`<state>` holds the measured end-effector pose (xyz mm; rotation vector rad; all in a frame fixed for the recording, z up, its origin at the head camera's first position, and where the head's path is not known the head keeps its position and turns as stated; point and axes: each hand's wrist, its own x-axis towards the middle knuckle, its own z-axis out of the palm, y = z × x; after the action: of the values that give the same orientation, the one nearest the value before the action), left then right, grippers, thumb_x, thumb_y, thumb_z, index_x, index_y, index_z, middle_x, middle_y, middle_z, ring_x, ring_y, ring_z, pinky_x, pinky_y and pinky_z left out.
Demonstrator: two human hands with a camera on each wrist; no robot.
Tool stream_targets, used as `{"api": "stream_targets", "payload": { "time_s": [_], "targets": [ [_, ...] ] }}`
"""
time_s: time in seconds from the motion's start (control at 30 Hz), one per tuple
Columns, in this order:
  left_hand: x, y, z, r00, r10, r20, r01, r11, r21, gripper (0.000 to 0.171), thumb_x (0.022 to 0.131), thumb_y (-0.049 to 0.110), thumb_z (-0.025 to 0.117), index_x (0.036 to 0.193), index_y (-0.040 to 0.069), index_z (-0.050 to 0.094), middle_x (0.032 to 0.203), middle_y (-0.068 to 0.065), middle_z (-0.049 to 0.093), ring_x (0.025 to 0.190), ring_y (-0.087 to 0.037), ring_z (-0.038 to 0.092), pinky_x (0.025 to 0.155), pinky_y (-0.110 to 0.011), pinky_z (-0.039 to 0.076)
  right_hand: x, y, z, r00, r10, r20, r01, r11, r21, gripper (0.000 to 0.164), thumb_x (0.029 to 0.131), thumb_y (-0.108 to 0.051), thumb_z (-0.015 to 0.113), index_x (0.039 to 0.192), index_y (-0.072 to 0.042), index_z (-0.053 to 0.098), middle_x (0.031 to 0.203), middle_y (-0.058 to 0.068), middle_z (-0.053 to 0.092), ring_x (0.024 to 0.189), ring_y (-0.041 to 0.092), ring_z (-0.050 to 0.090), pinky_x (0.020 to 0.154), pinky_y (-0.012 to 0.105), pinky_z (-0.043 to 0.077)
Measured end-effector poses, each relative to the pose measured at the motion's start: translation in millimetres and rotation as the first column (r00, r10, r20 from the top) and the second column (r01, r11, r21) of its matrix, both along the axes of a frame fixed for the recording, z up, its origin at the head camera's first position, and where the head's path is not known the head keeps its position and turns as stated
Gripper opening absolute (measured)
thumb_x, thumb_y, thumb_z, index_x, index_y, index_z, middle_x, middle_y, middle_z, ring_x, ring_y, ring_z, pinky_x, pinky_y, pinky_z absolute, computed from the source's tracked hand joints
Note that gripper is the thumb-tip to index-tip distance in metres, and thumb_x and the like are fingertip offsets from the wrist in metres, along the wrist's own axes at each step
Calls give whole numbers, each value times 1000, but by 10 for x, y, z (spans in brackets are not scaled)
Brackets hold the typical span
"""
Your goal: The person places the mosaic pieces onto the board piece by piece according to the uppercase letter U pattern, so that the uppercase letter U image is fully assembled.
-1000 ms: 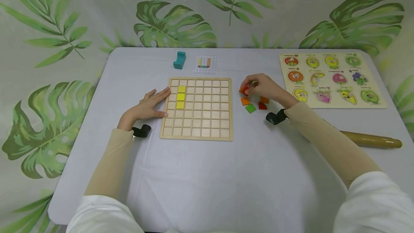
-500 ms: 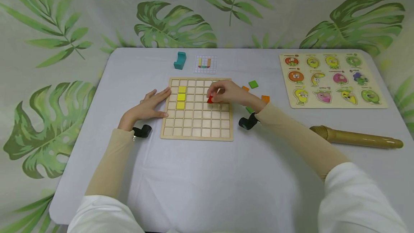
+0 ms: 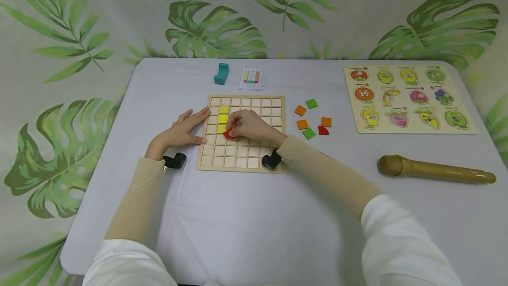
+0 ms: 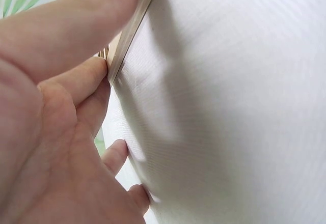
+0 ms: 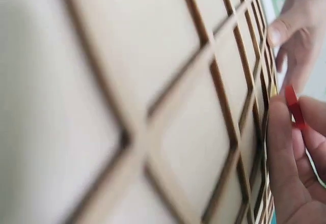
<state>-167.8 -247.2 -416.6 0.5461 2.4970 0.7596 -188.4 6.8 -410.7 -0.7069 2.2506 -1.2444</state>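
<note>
A wooden grid board (image 3: 254, 166) lies on the white-covered table, with yellow square tiles (image 3: 224, 110) in a column at its upper left. My right hand (image 3: 254, 126) is over the board and pinches a red tile (image 3: 227, 134) between thumb and finger, close to the lowest yellow tile. In the right wrist view the red tile (image 5: 294, 107) stands on edge between the fingertips. My left hand (image 3: 180, 130) rests at the board's left edge, fingers spread and thumb touching the frame. The left wrist view shows its fingertips along the wooden rim (image 4: 133, 28).
Right of the board lie loose orange tiles (image 3: 302, 124), green tiles (image 3: 308, 133) and a red rounded tile (image 3: 323, 130). Behind it are a pattern card (image 3: 252, 78) and a teal block (image 3: 221, 74). A fruit puzzle board (image 3: 409, 100) and a gold microphone (image 3: 436, 169) are farther right.
My right hand has moved left from the loose tiles across the board, carrying the red tile beside the yellow column. The left hand has stayed at the board's edge.
</note>
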Motion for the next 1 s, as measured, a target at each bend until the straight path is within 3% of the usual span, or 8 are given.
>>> {"api": "stream_targets", "payload": {
  "time_s": [0.23,0.4,0.57,1.0],
  "targets": [
    [9,4,11,1000,-1,1,1,1000,3,89,89,31,68,155,15,11,161,-2,1,141,-39,-13,99,-73,0,120,-202,25,998,-53,-30,54,997,53,4,84,-8,70,85,-5,68,75,2,64,68,14,54,64,23,40],
    [8,0,10,1000,-2,5,2,1000,4,88,90,31,67,155,15,10,161,-2,0,141,-39,-14,98,-73,-1,157,-262,2,990,-59,-127,74,991,113,3,85,-7,69,83,-6,66,73,1,63,64,12,53,60,21,39],
    [3,-11,3,1000,0,0,0,1000,-2,88,90,32,67,155,15,11,161,-2,1,141,-38,-14,99,-72,-1,184,-295,10,974,-29,-226,65,986,156,5,85,-3,67,81,-6,66,70,2,61,61,12,51,57,21,38],
    [7,-11,9,1000,1,9,-1,1000,3,88,89,31,68,155,15,11,161,-1,0,141,-37,-14,100,-72,-2,211,-327,23,960,52,-275,-1,984,180,6,84,2,66,87,-3,69,78,4,62,71,15,53,63,23,43]
  ]
}}
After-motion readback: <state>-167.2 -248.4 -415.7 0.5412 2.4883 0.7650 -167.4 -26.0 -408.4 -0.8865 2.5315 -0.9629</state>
